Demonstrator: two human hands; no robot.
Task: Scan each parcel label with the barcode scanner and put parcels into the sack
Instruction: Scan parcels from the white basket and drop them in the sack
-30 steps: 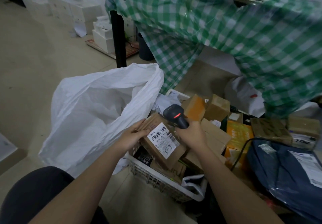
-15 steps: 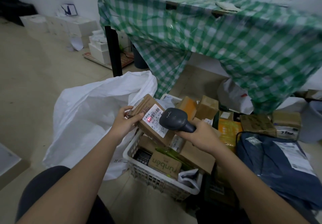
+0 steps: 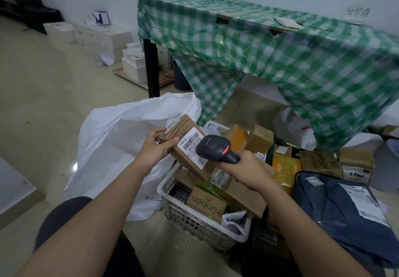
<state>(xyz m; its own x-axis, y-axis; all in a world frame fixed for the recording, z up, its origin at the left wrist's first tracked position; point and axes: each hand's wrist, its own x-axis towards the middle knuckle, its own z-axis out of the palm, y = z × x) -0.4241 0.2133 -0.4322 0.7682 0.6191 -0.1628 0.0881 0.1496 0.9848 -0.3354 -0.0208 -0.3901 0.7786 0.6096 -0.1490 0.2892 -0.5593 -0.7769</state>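
Note:
My left hand grips a brown cardboard parcel by its left end, holding it tilted above the basket's left edge. A white barcode label faces up on it. My right hand grips the handle of a black barcode scanner, whose head hangs just over the label's right part with a red light lit on its side. The open white sack lies on the floor right behind and left of the parcel.
A white plastic basket below my hands holds several cardboard parcels. More boxes and a dark blue mailer bag lie to the right. A table under a green checked cloth stands behind. White boxes line the far wall.
Both hands rose with the parcel and scanner from the basket. The scanner's head now covers the label's right end, and its red dot is no longer visible on the barcode.

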